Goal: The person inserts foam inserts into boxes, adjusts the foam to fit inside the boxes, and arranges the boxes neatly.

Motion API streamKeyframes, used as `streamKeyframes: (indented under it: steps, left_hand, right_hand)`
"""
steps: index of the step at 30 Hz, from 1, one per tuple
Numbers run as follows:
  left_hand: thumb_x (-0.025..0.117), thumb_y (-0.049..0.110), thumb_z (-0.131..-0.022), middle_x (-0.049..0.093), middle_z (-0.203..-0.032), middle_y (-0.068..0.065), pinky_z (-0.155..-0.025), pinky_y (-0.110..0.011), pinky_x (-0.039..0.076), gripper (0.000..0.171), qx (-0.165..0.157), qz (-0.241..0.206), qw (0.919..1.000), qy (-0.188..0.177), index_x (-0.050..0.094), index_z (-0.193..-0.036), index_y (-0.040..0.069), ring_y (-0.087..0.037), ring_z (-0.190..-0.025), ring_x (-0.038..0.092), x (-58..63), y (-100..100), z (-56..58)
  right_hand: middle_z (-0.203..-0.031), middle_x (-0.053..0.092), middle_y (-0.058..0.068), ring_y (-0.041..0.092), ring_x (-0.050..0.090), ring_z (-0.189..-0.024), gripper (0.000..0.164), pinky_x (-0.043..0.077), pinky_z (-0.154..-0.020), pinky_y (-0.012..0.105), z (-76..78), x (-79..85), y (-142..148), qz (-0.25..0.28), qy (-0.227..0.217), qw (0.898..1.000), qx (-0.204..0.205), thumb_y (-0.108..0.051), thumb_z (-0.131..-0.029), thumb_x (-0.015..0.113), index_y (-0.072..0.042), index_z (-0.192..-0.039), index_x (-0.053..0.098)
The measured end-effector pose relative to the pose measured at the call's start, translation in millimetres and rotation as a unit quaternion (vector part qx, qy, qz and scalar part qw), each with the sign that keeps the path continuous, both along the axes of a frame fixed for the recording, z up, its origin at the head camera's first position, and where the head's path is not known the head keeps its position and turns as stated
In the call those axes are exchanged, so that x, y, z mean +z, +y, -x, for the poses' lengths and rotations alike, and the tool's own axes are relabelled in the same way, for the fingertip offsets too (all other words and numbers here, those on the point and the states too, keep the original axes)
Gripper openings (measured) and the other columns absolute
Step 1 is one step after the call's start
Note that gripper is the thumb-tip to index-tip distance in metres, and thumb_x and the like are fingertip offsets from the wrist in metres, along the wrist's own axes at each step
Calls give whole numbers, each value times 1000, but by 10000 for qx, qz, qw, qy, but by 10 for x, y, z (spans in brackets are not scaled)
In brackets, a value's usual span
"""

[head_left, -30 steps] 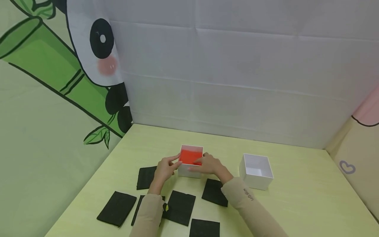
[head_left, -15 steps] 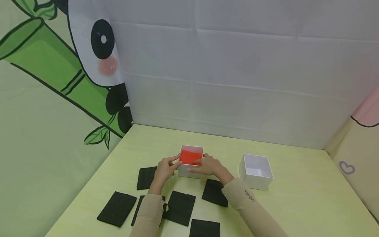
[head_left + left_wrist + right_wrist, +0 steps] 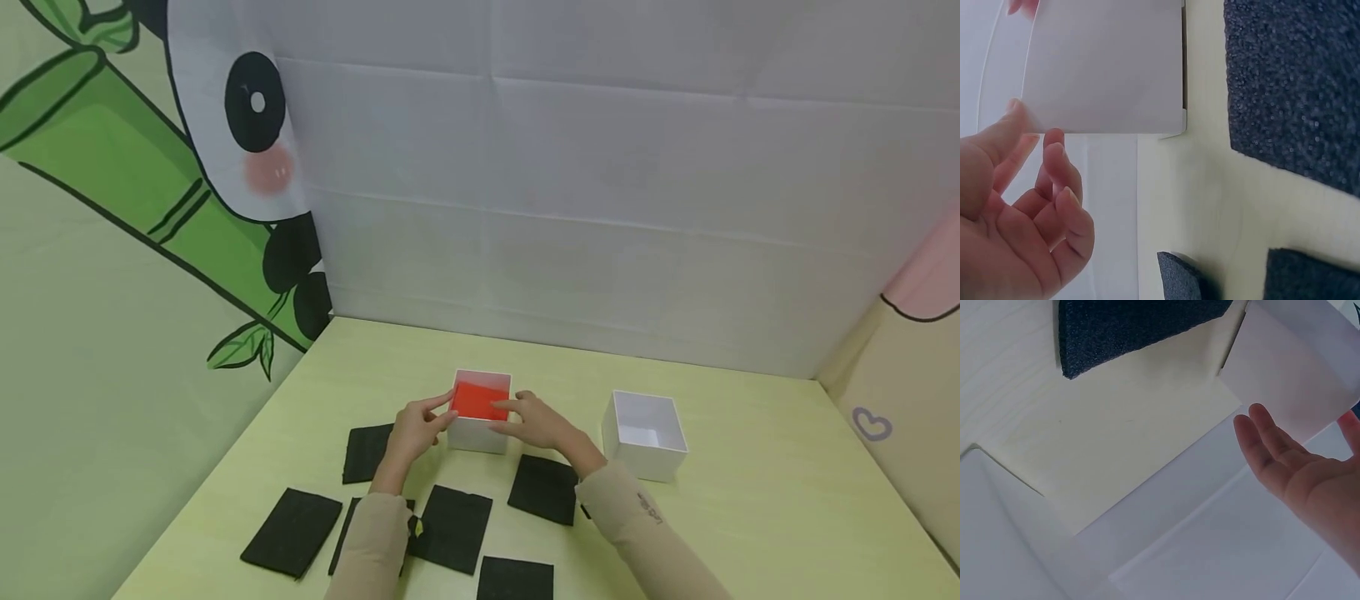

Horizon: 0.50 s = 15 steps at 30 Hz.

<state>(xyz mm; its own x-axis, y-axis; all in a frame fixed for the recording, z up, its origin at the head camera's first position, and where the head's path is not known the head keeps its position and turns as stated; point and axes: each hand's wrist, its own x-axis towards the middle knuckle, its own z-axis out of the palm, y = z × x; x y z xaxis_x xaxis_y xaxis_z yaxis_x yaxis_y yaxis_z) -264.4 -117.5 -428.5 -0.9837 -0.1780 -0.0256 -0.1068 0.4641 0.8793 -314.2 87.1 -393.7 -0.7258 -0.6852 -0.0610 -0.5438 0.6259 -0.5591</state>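
Note:
A white open-topped box (image 3: 476,435) stands in the middle of the table with a flat red piece (image 3: 476,400) inside it; whether it is paper or foam is not clear. My left hand (image 3: 415,429) pinches the box's near left corner between thumb and fingers. In the left wrist view, the thumb of that left hand (image 3: 1029,206) lies on the wall of the box (image 3: 1104,69). Over the near right edge, my right hand (image 3: 536,421) reaches in, its index finger touching the red piece. Its other fingers look loosely extended beside the box in the right wrist view.
A second white box (image 3: 647,458) stands to the right. Several black foam sheets lie in front, among them a left one (image 3: 291,533), a middle one (image 3: 452,529) and a right one (image 3: 543,490). A pale wall cloth (image 3: 562,208) rises behind the table.
My right hand and forearm have shifted a little to the right along the box's edge. The red piece looks slightly more tilted. My left hand keeps its place on the corner.

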Motion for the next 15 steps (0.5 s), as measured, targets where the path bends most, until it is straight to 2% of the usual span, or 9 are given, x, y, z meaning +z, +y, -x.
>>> streamKeyframes:
  steps: [5, 9, 15]
  left_hand:
    - [64, 21, -83, 58, -74, -18, -46, -25, 31, 44, -35, -49, 9999, 129, 54, -125, 15, -16, -48, 46, 5, 2, 1]
    - [64, 20, -83, 57, -74, -18, -46, -26, 32, 45, -81, -64, 9998, 192, 53, -126, 14, -16, -49, 46, -9, 6, 3]
    - [63, 20, -84, 57, -75, -15, -47, -26, 31, 45, -105, -74, 9998, 153, 52, -127, 14, -18, -51, 48, -14, 10, 11]
  right_hand:
    - [-123, 48, 19, 37, 37, -116, 50, 36, -89, 50, -6, 1, 60, 248, 51, 9996, 111, -30, -88, 56, 0, -128, 47]
    - [-125, 46, 19, 36, 37, -117, 52, 34, -90, 50, -14, -12, 116, 412, 91, 9990, 136, -29, -88, 56, 0, -130, 45]
    - [-128, 43, 18, 33, 37, -118, 52, 33, -92, 50, -30, -22, 184, 668, 70, 9977, -91, -30, -88, 56, -2, -130, 44]
